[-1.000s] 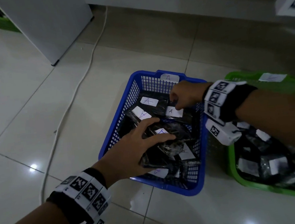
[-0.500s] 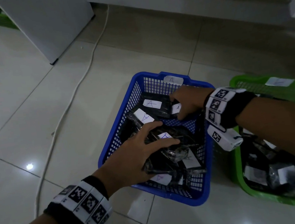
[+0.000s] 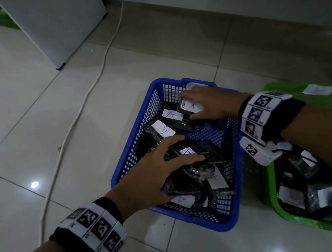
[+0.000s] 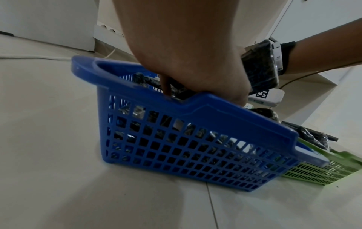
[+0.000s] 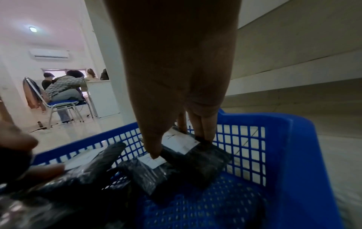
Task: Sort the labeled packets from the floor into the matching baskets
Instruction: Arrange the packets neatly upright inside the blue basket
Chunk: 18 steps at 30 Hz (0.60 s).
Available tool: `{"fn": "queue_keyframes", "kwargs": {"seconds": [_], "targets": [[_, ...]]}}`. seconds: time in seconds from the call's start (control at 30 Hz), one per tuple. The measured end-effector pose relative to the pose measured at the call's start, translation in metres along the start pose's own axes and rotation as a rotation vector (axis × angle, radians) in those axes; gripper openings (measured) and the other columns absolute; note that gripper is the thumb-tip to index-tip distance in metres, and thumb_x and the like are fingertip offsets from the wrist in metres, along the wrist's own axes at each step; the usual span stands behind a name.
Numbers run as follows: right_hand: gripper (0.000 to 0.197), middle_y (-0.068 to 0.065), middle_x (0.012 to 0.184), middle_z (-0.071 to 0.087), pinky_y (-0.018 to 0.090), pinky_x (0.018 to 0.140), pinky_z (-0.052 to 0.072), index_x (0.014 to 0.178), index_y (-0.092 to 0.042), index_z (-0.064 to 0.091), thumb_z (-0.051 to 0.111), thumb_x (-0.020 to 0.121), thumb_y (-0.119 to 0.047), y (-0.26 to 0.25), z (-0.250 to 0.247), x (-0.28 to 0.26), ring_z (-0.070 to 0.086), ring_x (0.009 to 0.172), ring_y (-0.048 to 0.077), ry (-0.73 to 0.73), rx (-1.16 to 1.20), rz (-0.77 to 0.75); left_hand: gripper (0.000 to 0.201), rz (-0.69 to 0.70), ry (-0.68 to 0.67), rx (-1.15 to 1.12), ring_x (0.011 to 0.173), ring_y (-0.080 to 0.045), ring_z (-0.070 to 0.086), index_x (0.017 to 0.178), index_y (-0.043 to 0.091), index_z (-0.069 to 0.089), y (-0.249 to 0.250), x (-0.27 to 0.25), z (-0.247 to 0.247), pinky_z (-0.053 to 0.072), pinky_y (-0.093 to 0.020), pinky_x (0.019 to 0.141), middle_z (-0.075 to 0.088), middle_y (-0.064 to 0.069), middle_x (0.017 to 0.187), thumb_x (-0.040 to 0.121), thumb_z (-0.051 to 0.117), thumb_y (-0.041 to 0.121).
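A blue mesh basket (image 3: pixel 141 132) stands on the tiled floor, holding several black packets with white "A" labels. My left hand (image 3: pixel 155 168) lies on the pile (image 3: pixel 197 170) at the basket's near half, its fingers spread and fairly straight. At the far end my right hand (image 3: pixel 206 102) pinches one "A" packet (image 3: pixel 189 106) between thumb and fingers. In the right wrist view that packet (image 5: pixel 197 153) sits low against the far wall of the blue basket (image 5: pixel 303 155), with its label up. The left wrist view shows my left hand (image 4: pixel 186 54) dipping over the rim of the blue basket (image 4: pixel 195 139).
A green basket (image 3: pixel 272 192) with more labeled black packets touches the blue one's right side. A white cable (image 3: pixel 87 93) runs across the floor on the left, past a white cabinet (image 3: pixel 56 24). Seated people (image 5: pixel 64 86) are far off in the room.
My right hand carried the "A" packet from the basket's middle right to its far end, baring part of the basket floor. My left hand stayed on the pile.
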State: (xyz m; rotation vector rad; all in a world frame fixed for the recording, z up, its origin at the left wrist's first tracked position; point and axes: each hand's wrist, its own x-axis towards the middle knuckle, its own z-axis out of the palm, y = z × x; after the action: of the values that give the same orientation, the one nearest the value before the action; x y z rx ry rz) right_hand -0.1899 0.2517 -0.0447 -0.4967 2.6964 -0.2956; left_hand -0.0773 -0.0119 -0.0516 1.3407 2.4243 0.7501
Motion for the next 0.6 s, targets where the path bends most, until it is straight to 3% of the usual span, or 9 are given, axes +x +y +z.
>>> {"fn": "queue_keyframes", "kwargs": {"seconds": [0.13, 0.3, 0.47, 0.6], "targets": [[0.064, 0.005, 0.140, 0.045, 0.045, 0.100, 0.044, 0.145, -0.028, 0.033, 0.064, 0.088, -0.034, 0.001, 0.008, -0.005, 0.047, 0.124, 0.025, 0.010, -0.074, -0.039, 0.079, 0.003, 0.003, 0.000, 0.125, -0.022, 0.055, 0.148, 0.052, 0.029, 0.000, -0.001, 0.000, 0.051, -0.040, 0.102, 0.010, 0.000, 0.163, 0.083, 0.073, 0.054], [0.064, 0.004, 0.127, 0.054, 0.045, 0.082, 0.053, 0.139, -0.034, 0.038, 0.067, 0.083, -0.041, 0.001, 0.009, -0.007, 0.057, 0.109, 0.027, -0.016, -0.277, -0.056, 0.076, 0.009, 0.013, 0.011, 0.131, -0.020, 0.048, 0.148, 0.049, 0.032, 0.000, 0.000, 0.000, 0.049, -0.037, 0.106, 0.013, -0.002, 0.162, 0.083, 0.069, 0.059], [0.058, 0.010, 0.114, 0.059, 0.045, 0.078, 0.054, 0.134, -0.028, 0.045, 0.069, 0.082, -0.032, -0.008, 0.018, -0.002, 0.059, 0.102, 0.031, -0.018, -0.314, -0.017, 0.074, 0.007, 0.016, 0.003, 0.129, -0.021, 0.050, 0.148, 0.049, 0.032, 0.001, 0.000, 0.000, 0.051, -0.040, 0.103, 0.013, -0.001, 0.162, 0.084, 0.066, 0.060], [0.051, 0.013, 0.109, 0.062, 0.043, 0.079, 0.054, 0.129, -0.021, 0.048, 0.067, 0.082, -0.023, -0.012, 0.026, 0.001, 0.060, 0.098, 0.033, 0.059, -0.231, 0.009, 0.072, 0.007, 0.014, -0.023, 0.121, -0.020, 0.057, 0.148, 0.049, 0.034, 0.001, 0.000, 0.000, 0.053, -0.041, 0.100, 0.012, -0.001, 0.162, 0.085, 0.068, 0.059]]}}
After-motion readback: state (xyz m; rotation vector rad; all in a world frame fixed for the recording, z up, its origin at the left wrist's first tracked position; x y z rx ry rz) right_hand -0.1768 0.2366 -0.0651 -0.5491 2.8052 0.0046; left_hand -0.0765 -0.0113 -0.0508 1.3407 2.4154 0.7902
